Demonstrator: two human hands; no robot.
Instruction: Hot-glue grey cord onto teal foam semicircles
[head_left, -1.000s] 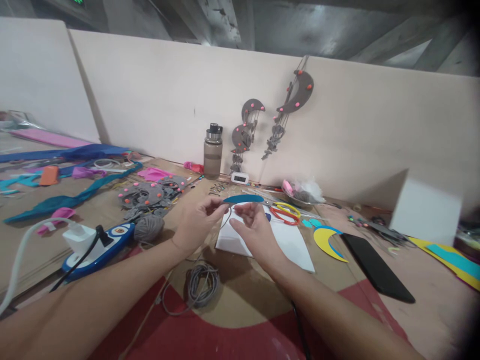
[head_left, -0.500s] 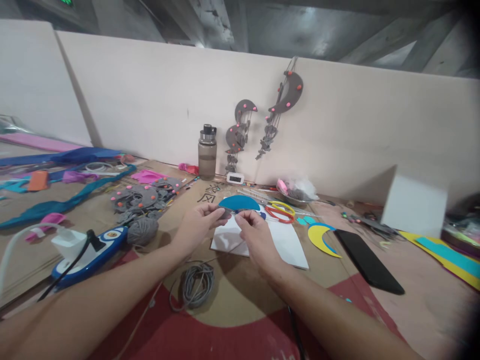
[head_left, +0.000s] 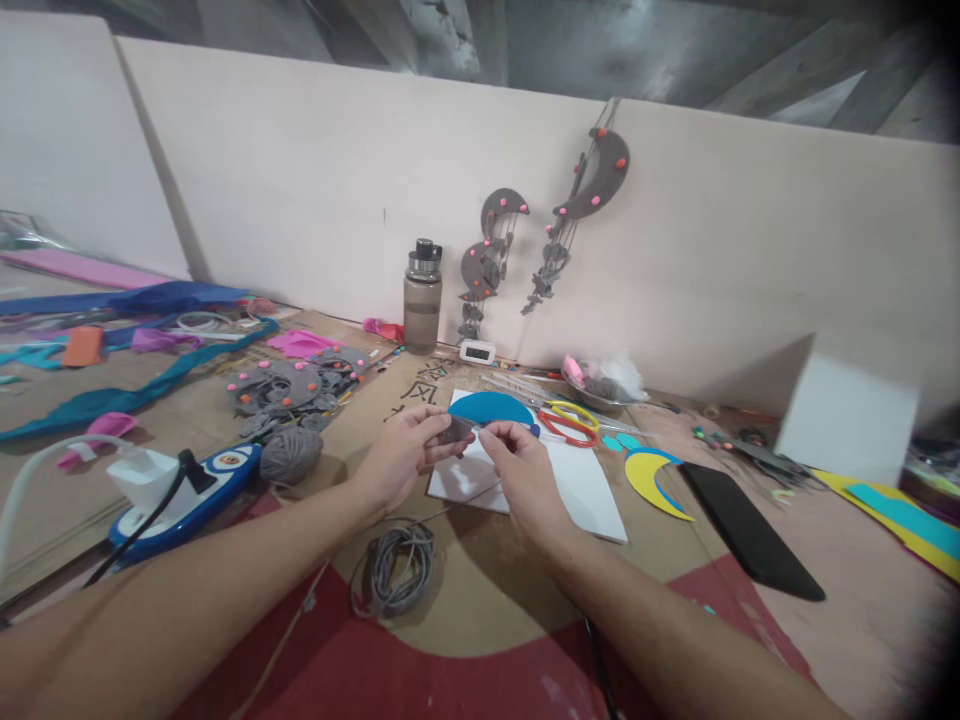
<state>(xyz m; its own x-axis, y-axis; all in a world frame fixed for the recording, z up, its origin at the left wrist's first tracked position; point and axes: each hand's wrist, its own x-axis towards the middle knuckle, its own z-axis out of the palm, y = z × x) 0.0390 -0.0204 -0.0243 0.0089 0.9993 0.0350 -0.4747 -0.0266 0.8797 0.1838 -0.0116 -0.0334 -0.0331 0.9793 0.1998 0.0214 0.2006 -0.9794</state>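
Note:
Above a white sheet [head_left: 581, 490], my left hand [head_left: 405, 450] pinches a small flat dark grey piece [head_left: 456, 430], perhaps felt. My right hand [head_left: 525, 475] is closed close beside it, thumb against forefinger, on what looks like the end of a grey cord. That strand runs down past the wrist to a loose coil of grey cord [head_left: 396, 570] on the cardboard. Just behind the fingers lies a blue curved cut-out [head_left: 495, 408]. Scissors with red and yellow handles [head_left: 568, 428] rest to its right, and a yellow crescent [head_left: 651, 482] with blue edging lies further right.
A black phone [head_left: 750, 530] lies at right. On the left are a blue-and-white power strip [head_left: 225, 490], a grey yarn ball [head_left: 291, 457] and grey felt pieces with pink and orange dots [head_left: 274, 388]. A bottle [head_left: 423, 300] stands by the wall, where grey crescent ornaments [head_left: 600, 180] hang.
The view has shifted slightly, so the scene sits a little further right. My left hand has turned, showing more of the grey piece. Both hands remain close together.

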